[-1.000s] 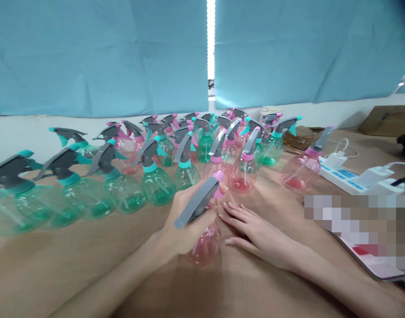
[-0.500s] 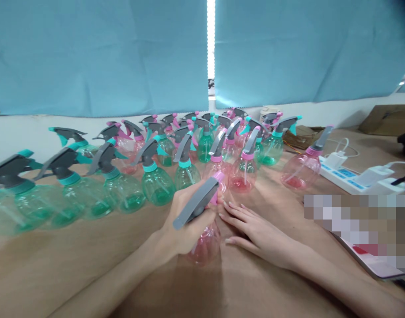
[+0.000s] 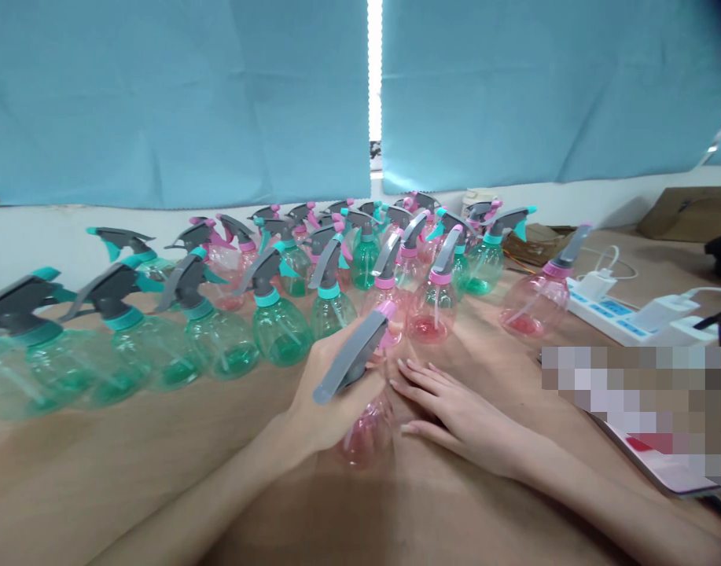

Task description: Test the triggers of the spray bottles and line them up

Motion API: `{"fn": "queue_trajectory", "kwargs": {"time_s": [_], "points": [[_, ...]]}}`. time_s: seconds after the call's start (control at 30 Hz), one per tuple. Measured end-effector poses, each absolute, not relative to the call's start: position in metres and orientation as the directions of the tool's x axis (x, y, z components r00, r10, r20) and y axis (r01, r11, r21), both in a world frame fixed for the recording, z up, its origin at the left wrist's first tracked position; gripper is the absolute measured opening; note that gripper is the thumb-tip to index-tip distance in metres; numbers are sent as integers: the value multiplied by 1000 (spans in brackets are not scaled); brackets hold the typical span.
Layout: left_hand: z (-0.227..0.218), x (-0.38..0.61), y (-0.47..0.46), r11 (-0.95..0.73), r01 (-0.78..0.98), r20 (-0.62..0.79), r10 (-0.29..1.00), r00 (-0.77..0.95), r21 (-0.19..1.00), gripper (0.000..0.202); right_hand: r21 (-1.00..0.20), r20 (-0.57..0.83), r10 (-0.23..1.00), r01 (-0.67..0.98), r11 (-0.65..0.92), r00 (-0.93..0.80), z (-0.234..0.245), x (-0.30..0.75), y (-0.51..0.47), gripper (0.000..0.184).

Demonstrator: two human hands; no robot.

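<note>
My left hand (image 3: 325,369) is wrapped round the neck of a pink spray bottle (image 3: 366,436) with a grey trigger head, close in front of me. The bottle stands upright on the table, its neck hidden by my fingers. Flat on the wood beside it lies my right hand (image 3: 460,409), empty, with its fingers stretched toward the bottle. Just beyond are another pink spray bottle (image 3: 434,310) and a green one (image 3: 281,334).
A row of green spray bottles (image 3: 180,358) runs along the left, with several more pink and green ones behind. To the right are a lone pink spray bottle (image 3: 537,303), a white power strip (image 3: 611,310) with plugs, and a partly blurred-out flat device (image 3: 672,468).
The grey spray head in my left hand has turned slightly, its rear end shifting right and its pink nozzle swinging a little. My right hand has stayed still.
</note>
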State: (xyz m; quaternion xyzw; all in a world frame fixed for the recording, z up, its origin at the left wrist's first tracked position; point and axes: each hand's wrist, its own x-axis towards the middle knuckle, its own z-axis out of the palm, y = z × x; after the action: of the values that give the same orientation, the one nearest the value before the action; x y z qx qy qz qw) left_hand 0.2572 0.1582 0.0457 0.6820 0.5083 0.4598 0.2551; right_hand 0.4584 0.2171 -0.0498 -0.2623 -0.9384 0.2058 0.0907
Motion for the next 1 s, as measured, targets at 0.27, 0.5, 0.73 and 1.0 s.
{"fn": "queue_trajectory", "kwargs": {"time_s": [0.27, 0.5, 0.73, 1.0], "points": [[43, 257, 157, -416, 461, 426, 900, 88, 784, 9, -440, 74, 529, 449, 778, -845, -48, 458, 216, 63], [42, 256, 156, -420, 464, 445, 894, 61, 780, 13, -434, 61, 530, 456, 777, -846, -48, 458, 216, 65], [43, 257, 155, -391, 471, 413, 909, 62, 791, 11, -425, 62, 531, 459, 780, -845, -49, 458, 217, 64], [42, 257, 156, -410, 462, 440, 897, 47, 786, 10, -445, 74, 532, 450, 774, -843, -50, 459, 217, 64]]}}
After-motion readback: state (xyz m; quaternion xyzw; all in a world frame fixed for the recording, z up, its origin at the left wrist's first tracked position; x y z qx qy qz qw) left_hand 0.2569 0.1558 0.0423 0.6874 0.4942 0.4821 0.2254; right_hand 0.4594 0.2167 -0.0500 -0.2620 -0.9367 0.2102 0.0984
